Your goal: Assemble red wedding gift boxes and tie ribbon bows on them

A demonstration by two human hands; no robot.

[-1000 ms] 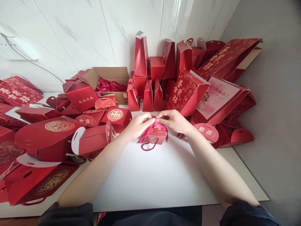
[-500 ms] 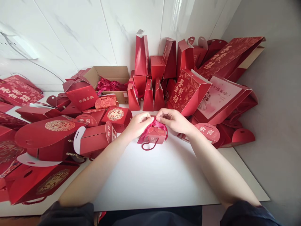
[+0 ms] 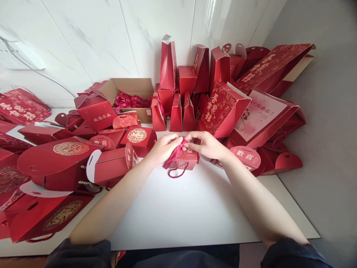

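A small red gift box point(image 3: 184, 162) with a red cord handle stands on the white table point(image 3: 189, 212), a little beyond its middle. A pink-red ribbon point(image 3: 178, 150) lies over the top of the box. My left hand point(image 3: 164, 147) pinches the ribbon from the left, fingers closed on it. My right hand point(image 3: 205, 144) pinches the same ribbon from the right, its fingertips meeting those of the left just above the box. Both forearms reach in from the near edge.
Several red gift boxes and bags are piled at the left point(image 3: 55, 163) and along the back wall point(image 3: 223, 104). An open cardboard box point(image 3: 131, 89) holds more pink ribbons. A large pink-faced bag point(image 3: 259, 115) leans at the right. The table's right edge drops to grey floor.
The fingers of both hands have drawn closer together over the box, and the ribbon's right loop has been pulled in, baring the box's right front.
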